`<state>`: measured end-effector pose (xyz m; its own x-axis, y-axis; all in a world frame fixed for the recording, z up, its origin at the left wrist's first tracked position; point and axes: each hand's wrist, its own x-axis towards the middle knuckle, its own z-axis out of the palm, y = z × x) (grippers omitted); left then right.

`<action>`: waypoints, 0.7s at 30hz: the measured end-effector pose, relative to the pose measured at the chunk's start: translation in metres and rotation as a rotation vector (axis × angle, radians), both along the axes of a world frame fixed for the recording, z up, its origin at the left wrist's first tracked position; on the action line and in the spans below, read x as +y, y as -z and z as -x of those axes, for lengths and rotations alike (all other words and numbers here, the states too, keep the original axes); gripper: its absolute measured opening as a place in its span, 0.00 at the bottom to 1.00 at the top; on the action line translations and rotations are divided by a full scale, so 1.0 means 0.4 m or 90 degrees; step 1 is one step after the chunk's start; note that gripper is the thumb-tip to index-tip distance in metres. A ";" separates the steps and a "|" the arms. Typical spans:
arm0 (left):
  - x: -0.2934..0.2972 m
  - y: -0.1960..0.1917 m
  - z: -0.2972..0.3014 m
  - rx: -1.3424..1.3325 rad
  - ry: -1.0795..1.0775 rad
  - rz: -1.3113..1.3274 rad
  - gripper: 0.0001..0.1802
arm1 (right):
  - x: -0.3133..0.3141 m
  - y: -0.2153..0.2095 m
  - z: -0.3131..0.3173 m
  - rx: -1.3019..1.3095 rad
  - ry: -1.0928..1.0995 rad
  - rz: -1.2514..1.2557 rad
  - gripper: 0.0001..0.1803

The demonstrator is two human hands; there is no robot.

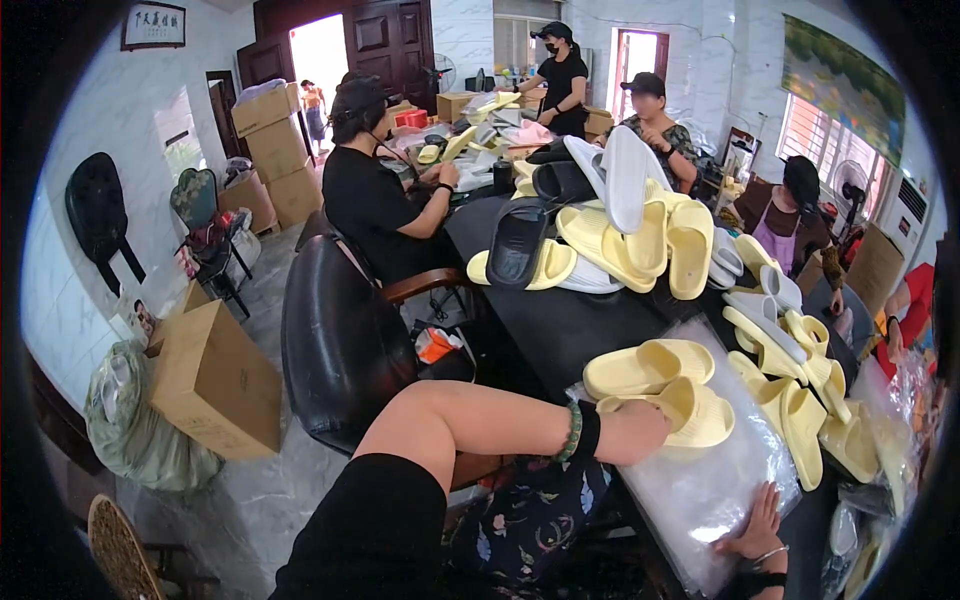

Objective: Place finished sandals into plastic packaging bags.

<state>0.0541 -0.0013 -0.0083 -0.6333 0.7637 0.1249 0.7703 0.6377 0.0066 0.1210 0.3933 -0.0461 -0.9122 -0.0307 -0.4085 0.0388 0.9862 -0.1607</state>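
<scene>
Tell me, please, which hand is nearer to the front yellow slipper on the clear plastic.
Left. The left hand is at the heel end of the yellow slipper; the right hand lies spread on the plastic, apart from it.

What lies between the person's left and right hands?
In the head view, only clear plastic shows between the left hand and the right hand.

From where I stand, the camera is worn on the person's head, the left one of a pair. It looks downward and also forward, over the black table (pixel 520 310). The left hand (pixel 637 432) and right hand (pixel 757 530) are quite near to it; the wooden door (pixel 395 50) is far. The wide view bends toward its dark rim.
</scene>
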 end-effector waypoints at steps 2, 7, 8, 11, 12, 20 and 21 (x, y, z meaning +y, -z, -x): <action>-0.001 -0.005 -0.001 -0.021 -0.027 0.005 0.16 | -0.011 -0.012 -0.012 -0.005 0.017 0.007 0.96; -0.039 0.006 0.019 0.069 0.036 -0.061 0.13 | -0.016 -0.023 -0.012 -0.002 0.017 0.020 0.95; -0.041 -0.017 0.017 0.066 0.049 -0.059 0.13 | -0.021 -0.026 -0.009 0.006 0.011 0.026 0.94; -0.042 -0.099 0.020 0.035 0.086 -0.114 0.12 | -0.031 -0.035 -0.009 0.013 0.014 0.041 0.94; -0.033 -0.129 0.032 0.125 0.082 -0.111 0.12 | -0.031 -0.038 -0.011 0.012 0.008 0.039 0.94; -0.039 -0.456 0.244 0.286 0.056 -0.436 0.24 | -0.027 -0.039 -0.017 0.004 0.016 0.023 0.94; -0.047 -0.511 0.279 0.289 0.043 -0.483 0.21 | -0.030 -0.040 -0.017 0.006 0.013 0.022 0.94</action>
<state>-0.0574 -0.0199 0.1960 -0.3559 0.4071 0.8412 0.8374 0.5384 0.0938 0.1276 0.3811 -0.0301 -0.9167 -0.0263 -0.3988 0.0572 0.9790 -0.1959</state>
